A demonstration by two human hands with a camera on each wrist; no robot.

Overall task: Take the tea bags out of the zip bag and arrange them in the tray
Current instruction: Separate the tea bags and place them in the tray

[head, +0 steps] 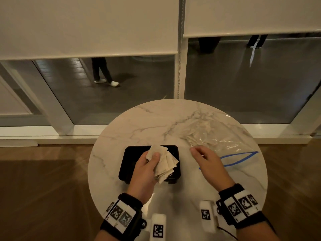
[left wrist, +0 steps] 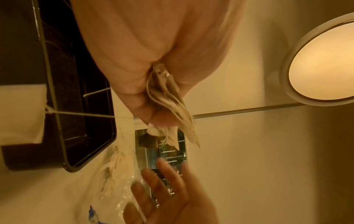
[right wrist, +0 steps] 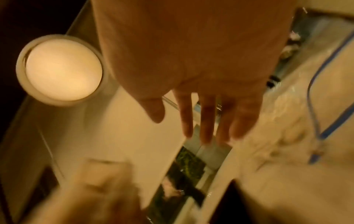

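Left hand with tea bags above tray

A wide stretch of bare marble table lies open beyond and left of the black tray, with another bare strip along the near edge between the wrists. Over the tray, the left hand and its fanned bunch of tea bags block most of the opening. The zip bag sprawls across the right side, the right hand at its near corner.
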